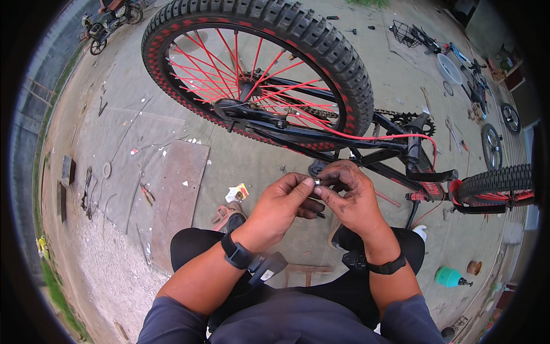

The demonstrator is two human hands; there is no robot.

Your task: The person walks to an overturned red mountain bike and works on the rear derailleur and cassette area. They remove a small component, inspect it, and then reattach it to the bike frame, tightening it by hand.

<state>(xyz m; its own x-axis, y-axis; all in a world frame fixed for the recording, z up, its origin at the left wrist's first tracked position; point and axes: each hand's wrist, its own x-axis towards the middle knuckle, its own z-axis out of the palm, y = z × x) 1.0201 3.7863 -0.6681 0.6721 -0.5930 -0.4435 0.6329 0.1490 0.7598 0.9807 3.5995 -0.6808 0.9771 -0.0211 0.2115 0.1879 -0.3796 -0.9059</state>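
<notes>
My left hand (291, 194) and my right hand (350, 195) meet in front of my knees, fingertips pinched together. Between their thumbs and forefingers is a small silver metal piece (317, 182); its exact kind is too small to tell. A short dark tip (320, 215) shows below the fingers, and I cannot tell what it belongs to. Dark smears cover the fingers. Just beyond the hands lies a black bicycle with its rear wheel (360, 86) raised towards me. It has red spokes, a knobbly tyre and a red cable (366, 137) along the frame.
Left of me lie a flat brown board (179, 189) and red-handled pliers (147, 195). A wrench (282, 168) rests near the hands. At right are the front wheel (498, 186), a green bottle (448, 277), loose wheels and a white basin (449, 70). A motorbike (112, 24) stands far left.
</notes>
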